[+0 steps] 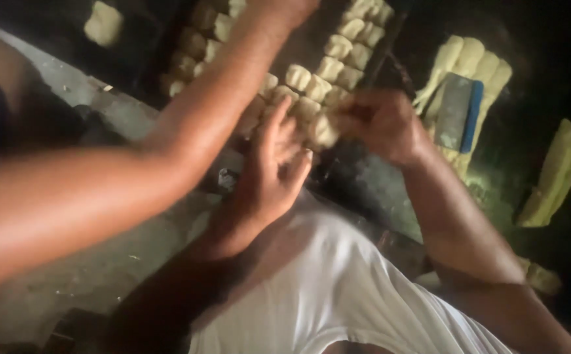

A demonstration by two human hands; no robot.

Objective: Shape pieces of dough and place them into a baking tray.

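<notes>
Nearest the camera is the person's white cloth shirt (pixel 338 288), and both forearms rise from either side of it toward the dark metal baking tray (pixel 390 49) that serves here as the landmark. The left hand (pixel 272 170) comes up from the lower middle, wrist bent, palm turned toward the tray and fingers spread and loosely curled; it is open, its fingertips touching the pale dough pieces at the tray's near edge without closing round any of them. The right hand (pixel 380 124) reaches in from the right, forearm slanting down and to the right, knuckles toward the camera, fingers curled in and pinched on one pale, roughly square dough piece (pixel 324 129) at the tray's near end, just beside the left fingertips. The picture is blurred there, so how firmly it is gripped is hard to make out.

Across the near left, a second person's bare arm (pixel 134 164) stretches diagonally over the tray, its hand cut off by the top edge.

On the tray, rows of pale yellow dough pieces (pixel 338 62) lie packed side by side. Right of the tray, a rectangular bench scraper with a blue handle edge (pixel 459 111) rests on a slab of scored yellow dough (pixel 475 62). Farther right lies a long strip of yellow dough (pixel 554 174).
</notes>
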